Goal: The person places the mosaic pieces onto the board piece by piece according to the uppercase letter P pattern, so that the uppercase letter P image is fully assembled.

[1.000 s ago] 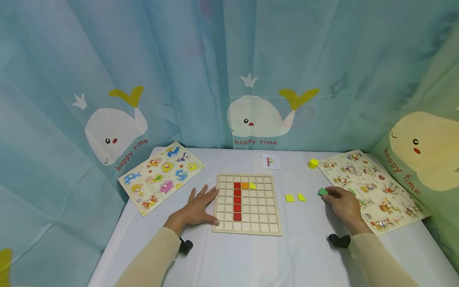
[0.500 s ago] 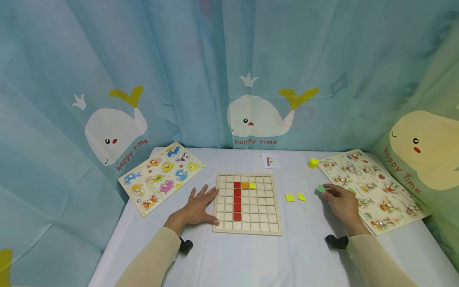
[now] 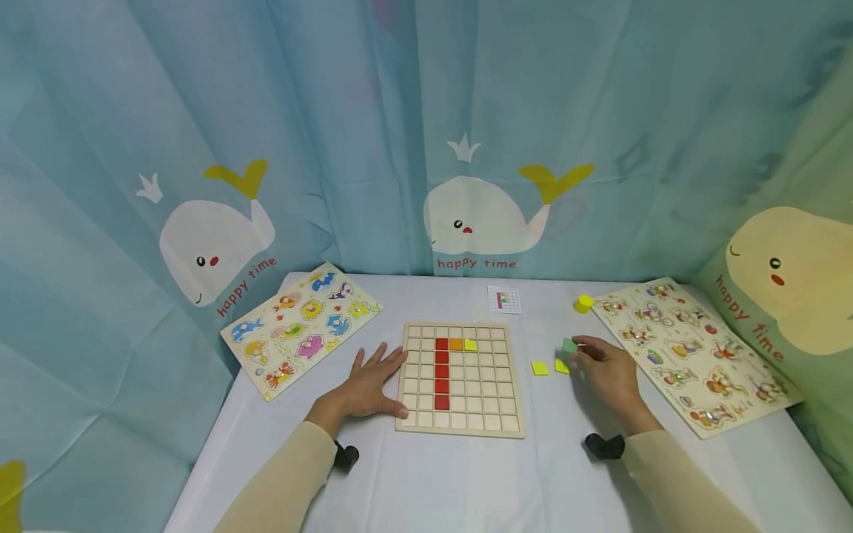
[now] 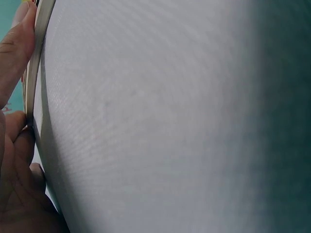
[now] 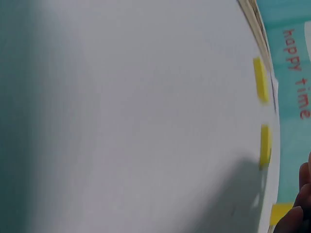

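My left hand (image 3: 363, 385) lies with spread, straight fingers at the left edge of a wooden grid board (image 3: 466, 428), its thumb touching the lower left corner. A column of several red square tiles (image 3: 442, 373) fills part of the grid, with an orange tile (image 3: 456, 344) and a yellow tile (image 3: 470, 345) beside the top one. Between thumb and fingers, my right hand (image 3: 608, 374) pinches a green tile (image 3: 569, 346) above the table, right of the board. Two loose yellow tiles lie below it: a square one (image 3: 540, 369) and another (image 3: 562, 366) partly hidden by the hand.
Behind the board lies a small printed pattern card (image 3: 504, 300). A yellow cylinder (image 3: 583, 303) stands near the back right. Animal puzzle boards lie on both sides, a sea-creature one (image 3: 303, 326) at left and another (image 3: 696, 355) at right. A whale-print curtain (image 3: 373, 148) hangs behind.
My right hand has moved left with the green tile, from beside the right puzzle board to over the loose yellow tiles. The left hand has stayed in place.
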{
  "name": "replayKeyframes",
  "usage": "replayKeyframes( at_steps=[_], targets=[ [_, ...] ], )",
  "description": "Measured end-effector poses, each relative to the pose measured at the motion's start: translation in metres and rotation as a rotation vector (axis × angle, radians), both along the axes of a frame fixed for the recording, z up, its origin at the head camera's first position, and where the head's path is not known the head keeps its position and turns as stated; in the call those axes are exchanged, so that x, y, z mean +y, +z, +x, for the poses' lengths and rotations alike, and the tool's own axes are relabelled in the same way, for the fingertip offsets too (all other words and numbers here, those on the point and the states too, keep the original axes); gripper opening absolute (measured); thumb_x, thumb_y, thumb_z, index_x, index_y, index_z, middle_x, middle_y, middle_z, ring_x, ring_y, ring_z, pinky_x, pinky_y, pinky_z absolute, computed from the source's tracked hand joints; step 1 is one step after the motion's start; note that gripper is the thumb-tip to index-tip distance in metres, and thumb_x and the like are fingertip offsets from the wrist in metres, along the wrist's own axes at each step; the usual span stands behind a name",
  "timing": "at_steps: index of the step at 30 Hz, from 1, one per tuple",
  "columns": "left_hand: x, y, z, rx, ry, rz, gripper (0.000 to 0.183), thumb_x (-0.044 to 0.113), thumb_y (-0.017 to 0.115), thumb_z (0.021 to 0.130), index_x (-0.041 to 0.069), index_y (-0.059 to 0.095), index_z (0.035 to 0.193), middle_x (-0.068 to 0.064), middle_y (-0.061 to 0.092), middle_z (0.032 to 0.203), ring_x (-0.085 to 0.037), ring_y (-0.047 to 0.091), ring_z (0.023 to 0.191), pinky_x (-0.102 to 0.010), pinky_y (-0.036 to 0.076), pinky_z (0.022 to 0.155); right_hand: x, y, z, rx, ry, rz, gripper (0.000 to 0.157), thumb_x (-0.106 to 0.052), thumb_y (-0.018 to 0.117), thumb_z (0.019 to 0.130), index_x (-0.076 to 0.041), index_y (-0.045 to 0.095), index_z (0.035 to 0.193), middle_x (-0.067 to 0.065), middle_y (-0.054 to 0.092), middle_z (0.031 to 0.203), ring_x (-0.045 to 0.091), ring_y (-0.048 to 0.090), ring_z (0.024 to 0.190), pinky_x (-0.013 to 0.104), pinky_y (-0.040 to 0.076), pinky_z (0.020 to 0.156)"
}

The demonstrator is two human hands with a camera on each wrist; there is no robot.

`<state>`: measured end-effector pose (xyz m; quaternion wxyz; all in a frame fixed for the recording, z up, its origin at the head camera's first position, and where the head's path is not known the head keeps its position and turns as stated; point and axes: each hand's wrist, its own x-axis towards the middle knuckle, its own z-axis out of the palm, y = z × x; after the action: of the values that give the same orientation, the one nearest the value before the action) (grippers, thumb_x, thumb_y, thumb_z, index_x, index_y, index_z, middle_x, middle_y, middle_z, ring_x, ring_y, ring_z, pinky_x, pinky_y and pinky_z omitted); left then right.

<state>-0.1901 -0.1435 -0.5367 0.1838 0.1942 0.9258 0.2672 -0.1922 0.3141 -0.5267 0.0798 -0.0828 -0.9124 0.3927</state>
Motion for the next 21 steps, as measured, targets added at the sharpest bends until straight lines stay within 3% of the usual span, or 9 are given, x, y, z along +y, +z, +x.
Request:
replayKeyframes(
  at_steps=[12,21],
  targets=[
    [0.001,0.0,0.0,-0.004,0.01,0.0,0.117,0.056,0.09,0.076,0.021,0.027,0.169,0.004,0.02,0.177,-0.026,-0.001,0.166,-0.057,-0.014,0.131,-0.051,0.011,-0.008,0.024,0.069,-0.041,0.03,-0.009,0.072,0.1,-0.004,0.073,0.129,0.022,0.075,0.115,0.026,0.067,0.096,0.016,0.05,0.065],
    [0.001,0.001,0.0,-0.005,0.008,-0.002,0.118,0.057,0.089,0.076,0.021,0.027,0.169,0.004,0.02,0.177,-0.027,-0.001,0.166,-0.057,-0.014,0.131,-0.088,0.016,-0.008,-0.012,0.156,-0.114,0.031,-0.008,0.072,0.1,-0.005,0.073,0.13,0.019,0.074,0.114,0.026,0.066,0.097,0.018,0.051,0.068]
  ],
)
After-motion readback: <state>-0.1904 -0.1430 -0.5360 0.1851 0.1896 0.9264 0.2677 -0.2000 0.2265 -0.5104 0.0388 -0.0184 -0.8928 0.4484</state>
